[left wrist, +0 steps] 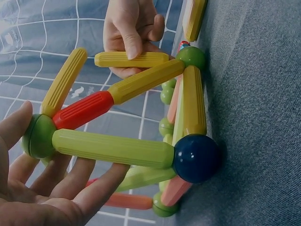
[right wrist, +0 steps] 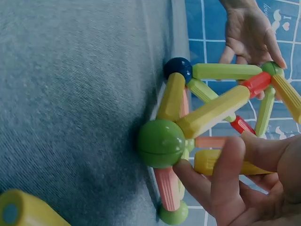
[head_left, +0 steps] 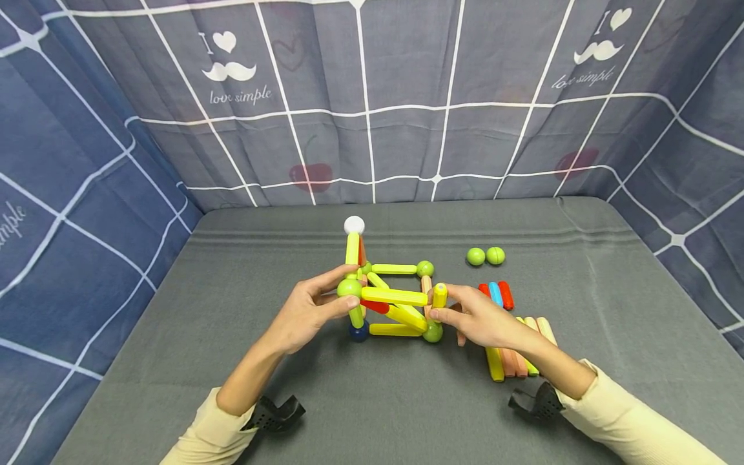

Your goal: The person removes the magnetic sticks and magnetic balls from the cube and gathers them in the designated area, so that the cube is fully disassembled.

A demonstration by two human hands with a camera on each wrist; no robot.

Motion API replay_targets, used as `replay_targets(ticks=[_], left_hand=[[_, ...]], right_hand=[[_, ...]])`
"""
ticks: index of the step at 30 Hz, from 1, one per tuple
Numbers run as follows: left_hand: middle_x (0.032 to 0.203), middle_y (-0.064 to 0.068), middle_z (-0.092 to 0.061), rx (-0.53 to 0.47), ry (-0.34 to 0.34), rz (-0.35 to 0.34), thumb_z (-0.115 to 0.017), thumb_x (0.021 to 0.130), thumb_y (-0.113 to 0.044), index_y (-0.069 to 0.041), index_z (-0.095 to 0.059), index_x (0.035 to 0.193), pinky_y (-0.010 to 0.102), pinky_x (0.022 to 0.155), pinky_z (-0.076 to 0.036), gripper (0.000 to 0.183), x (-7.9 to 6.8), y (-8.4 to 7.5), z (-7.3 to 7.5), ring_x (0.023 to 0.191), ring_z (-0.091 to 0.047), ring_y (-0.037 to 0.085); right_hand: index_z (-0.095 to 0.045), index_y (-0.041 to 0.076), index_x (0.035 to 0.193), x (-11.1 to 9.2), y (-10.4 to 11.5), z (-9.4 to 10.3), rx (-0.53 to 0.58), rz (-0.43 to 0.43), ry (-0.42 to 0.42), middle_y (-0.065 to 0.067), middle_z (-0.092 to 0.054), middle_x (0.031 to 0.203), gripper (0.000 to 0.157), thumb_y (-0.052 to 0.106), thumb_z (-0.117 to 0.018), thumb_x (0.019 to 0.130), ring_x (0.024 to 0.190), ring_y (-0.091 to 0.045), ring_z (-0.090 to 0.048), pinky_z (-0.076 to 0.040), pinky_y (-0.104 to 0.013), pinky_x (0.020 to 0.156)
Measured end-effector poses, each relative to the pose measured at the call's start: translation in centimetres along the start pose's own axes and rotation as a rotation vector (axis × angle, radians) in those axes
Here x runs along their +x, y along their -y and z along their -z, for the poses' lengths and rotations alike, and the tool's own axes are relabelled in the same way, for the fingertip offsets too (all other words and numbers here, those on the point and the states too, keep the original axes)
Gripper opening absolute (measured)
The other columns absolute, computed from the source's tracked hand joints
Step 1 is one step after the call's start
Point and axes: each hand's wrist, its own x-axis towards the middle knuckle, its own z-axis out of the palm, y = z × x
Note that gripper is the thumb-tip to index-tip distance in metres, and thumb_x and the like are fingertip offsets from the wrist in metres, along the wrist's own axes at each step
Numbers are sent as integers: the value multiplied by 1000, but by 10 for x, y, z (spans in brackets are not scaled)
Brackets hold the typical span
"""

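A frame of coloured rods and balls stands on the grey cloth. My left hand grips the light green ball at the frame's upper left corner between thumb and fingers. From that ball a yellow rod juts rightward, its far end unattached. My right hand pinches another yellow rod, held upright beside the jutting rod's end. Below it sits a green ball at the frame's lower right, close to the right fingertips. A dark blue ball forms the lower left corner; a white ball tops the back.
Two loose green balls lie behind the right hand. Short red and blue rods lie near them. A row of longer yellow, orange and green rods sits partly under the right forearm. Patterned curtains surround the table.
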Motion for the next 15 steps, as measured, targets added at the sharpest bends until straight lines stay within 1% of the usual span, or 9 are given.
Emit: replay_targets(ticks=[2, 5, 7, 9, 10, 11, 15], left_hand=[[135, 22, -55, 0, 1, 1, -69, 94, -10, 0, -44, 146, 41, 88, -53, 58, 0, 0, 0, 113, -63, 30], [137, 23, -54, -1, 0, 4, -69, 94, -11, 0, -44, 146, 41, 88, -53, 59, 0, -1, -1, 113, -63, 30], [138, 25, -52, -2, 0, 5, -69, 94, -11, 0, -44, 146, 41, 88, -53, 59, 0, -1, -1, 114, -62, 30], [138, 26, -51, -8, 0, 2, -69, 94, -11, 0, -45, 146, 41, 88, -53, 58, 0, -1, -1, 114, -62, 30], [138, 26, -52, -13, 1, 2, -68, 94, -10, 0, -45, 146, 41, 88, -53, 58, 0, -1, -1, 114, -62, 31], [137, 25, -52, -12, 0, 2, -68, 94, -10, 0, -45, 146, 41, 88, -53, 58, 0, -1, 0, 114, -62, 31], [136, 20, -55, -1, -3, 14, -68, 94, -11, -3, -45, 146, 41, 88, -53, 57, -1, -2, 0, 114, -62, 30]], right_hand=[[-64, 3, 106, -1, 0, 2, 16, -2, -1, -12, -66, 97, 15, 16, -64, 98, 53, -35, -59, -52, -36, 50], [-65, 2, 107, -3, 1, 5, 38, -12, -10, -12, -68, 100, 18, 16, -65, 97, 70, -35, -65, -54, -37, 52], [-66, 1, 109, -4, 1, 7, 45, -15, -26, -13, -69, 102, 19, 15, -66, 97, 81, -35, -65, -54, -37, 53], [-66, 1, 112, -6, 2, 8, 47, -17, -50, -14, -68, 105, 21, 15, -67, 96, 86, -36, -65, -54, -38, 54], [-65, 2, 114, -8, 3, 9, 39, -19, -64, -13, -68, 109, 22, 15, -67, 95, 86, -36, -65, -54, -37, 54], [-65, 4, 118, -9, 3, 10, 31, -21, -76, -13, -67, 108, 26, 15, -68, 95, 83, -36, -66, -54, -38, 54], [-56, 11, 133, -16, 5, 11, 27, -30, -111, -14, -66, 104, 43, 16, -71, 93, 66, -35, -64, -53, -38, 49]])
